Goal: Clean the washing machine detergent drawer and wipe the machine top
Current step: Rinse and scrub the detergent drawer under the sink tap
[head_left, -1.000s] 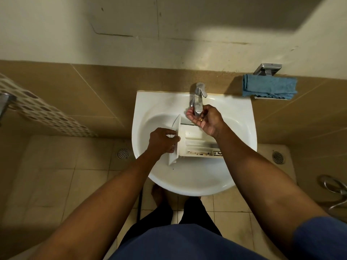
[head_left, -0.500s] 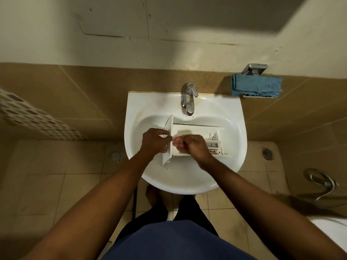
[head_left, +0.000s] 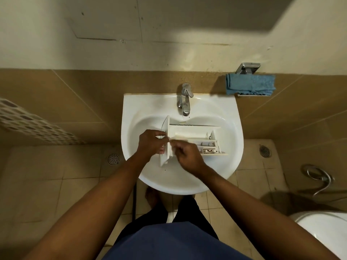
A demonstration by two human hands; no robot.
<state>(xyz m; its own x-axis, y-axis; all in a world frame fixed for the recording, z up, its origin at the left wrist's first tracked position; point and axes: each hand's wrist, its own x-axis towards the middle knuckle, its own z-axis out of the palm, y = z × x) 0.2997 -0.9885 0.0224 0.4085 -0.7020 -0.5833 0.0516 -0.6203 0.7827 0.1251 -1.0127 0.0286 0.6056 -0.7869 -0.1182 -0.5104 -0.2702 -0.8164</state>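
The white detergent drawer (head_left: 195, 136) lies across the white sink basin (head_left: 231, 119), its front panel to the left and its compartments facing up. My left hand (head_left: 152, 142) grips the front panel from the left side. My right hand (head_left: 185, 156) has its fingers curled at the near left end of the drawer, right beside the front panel; what its fingertips pinch is blurred. Dark residue shows in the small right-hand compartment. The chrome tap (head_left: 185, 99) stands behind the drawer.
A folded blue cloth (head_left: 250, 84) lies on a small wall shelf to the right of the sink. A white toilet (head_left: 326, 235) sits at bottom right with a chrome spray hose (head_left: 319, 179) above it. Two floor drains flank the sink, and a perforated basket (head_left: 32, 126) is at left.
My right hand left the tap and dropped to the drawer's near left end. My left hand kept its grip on the front panel.
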